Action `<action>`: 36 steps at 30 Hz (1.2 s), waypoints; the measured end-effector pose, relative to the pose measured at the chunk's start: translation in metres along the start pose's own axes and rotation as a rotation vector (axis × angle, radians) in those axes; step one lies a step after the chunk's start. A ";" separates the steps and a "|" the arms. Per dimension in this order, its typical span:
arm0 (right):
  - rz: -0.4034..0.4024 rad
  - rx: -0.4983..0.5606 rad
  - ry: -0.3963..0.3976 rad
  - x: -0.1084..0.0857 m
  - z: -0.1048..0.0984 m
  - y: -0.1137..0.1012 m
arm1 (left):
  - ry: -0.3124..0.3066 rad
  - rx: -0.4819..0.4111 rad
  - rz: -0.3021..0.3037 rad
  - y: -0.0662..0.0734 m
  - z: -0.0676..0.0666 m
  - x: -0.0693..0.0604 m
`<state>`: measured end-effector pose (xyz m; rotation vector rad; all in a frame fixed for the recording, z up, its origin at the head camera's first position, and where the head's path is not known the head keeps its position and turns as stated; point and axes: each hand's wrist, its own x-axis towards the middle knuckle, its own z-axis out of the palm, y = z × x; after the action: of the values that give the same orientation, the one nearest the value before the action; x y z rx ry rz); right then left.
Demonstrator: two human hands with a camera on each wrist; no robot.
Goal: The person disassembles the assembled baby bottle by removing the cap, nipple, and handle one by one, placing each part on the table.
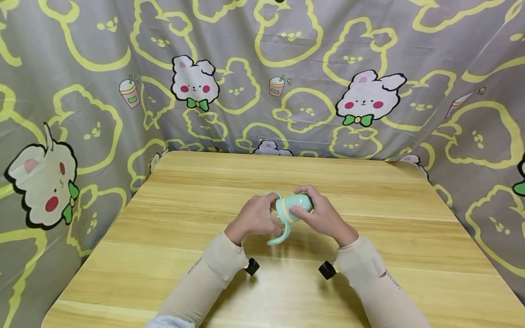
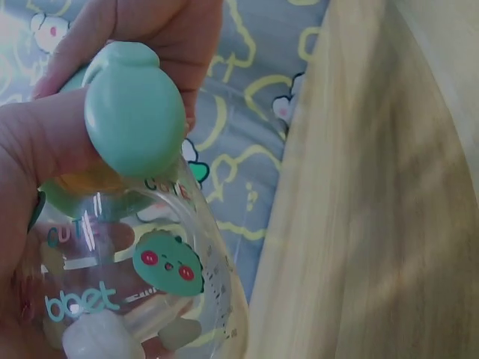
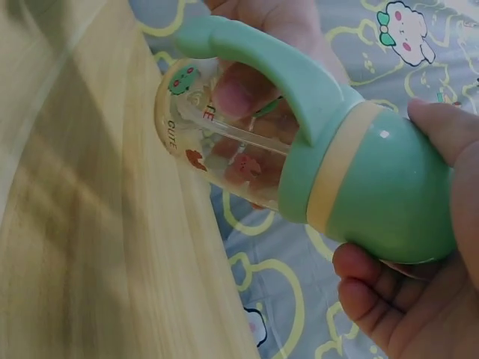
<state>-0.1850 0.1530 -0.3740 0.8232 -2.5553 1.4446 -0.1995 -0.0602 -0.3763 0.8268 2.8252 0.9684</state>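
Grip: left hand [image 1: 255, 214] clasped round the clear body [image 3: 224, 161] of the bottle [image 3: 298, 176], right hand [image 1: 326, 217] round its green cap [image 3: 393, 187]; bottle tilted over the bench [image 1: 205, 182], between the hands. I'd align both hands with its axis, squeeze the clear body lightly, avoid levering on the handle [image 3: 284, 69].

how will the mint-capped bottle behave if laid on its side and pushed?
Bottle probably won't roll far: round body, but the protruding handles should catch. Glossy, domed cap may be slippery. Likely stiff; the clear wall shows no visible dents.
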 end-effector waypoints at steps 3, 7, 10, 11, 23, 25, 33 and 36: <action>-0.040 -0.007 0.001 0.000 0.000 0.001 | -0.008 -0.019 0.003 0.000 0.000 0.000; -0.051 -0.031 0.012 0.001 0.001 0.003 | -0.022 -0.033 0.004 0.000 0.001 -0.001; -0.047 -0.050 0.009 0.001 0.001 0.005 | -0.032 -0.031 0.001 0.001 0.002 -0.001; -0.047 -0.059 0.008 0.001 0.001 0.006 | -0.033 -0.032 0.000 0.001 0.002 -0.002; 0.012 -0.151 0.068 0.001 0.001 0.003 | -0.001 -0.030 -0.021 0.003 0.004 -0.002; 0.049 -0.137 0.063 0.001 0.001 0.002 | -0.001 -0.024 -0.021 0.004 0.004 -0.002; 0.069 -0.108 0.059 0.001 0.001 0.003 | 0.014 0.016 -0.001 0.003 0.002 -0.002; 0.062 -0.088 0.052 0.000 0.002 0.004 | 0.021 0.034 0.002 0.003 0.002 -0.002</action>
<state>-0.1868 0.1531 -0.3777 0.6908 -2.6067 1.3404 -0.1959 -0.0582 -0.3760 0.8272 2.8663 0.9374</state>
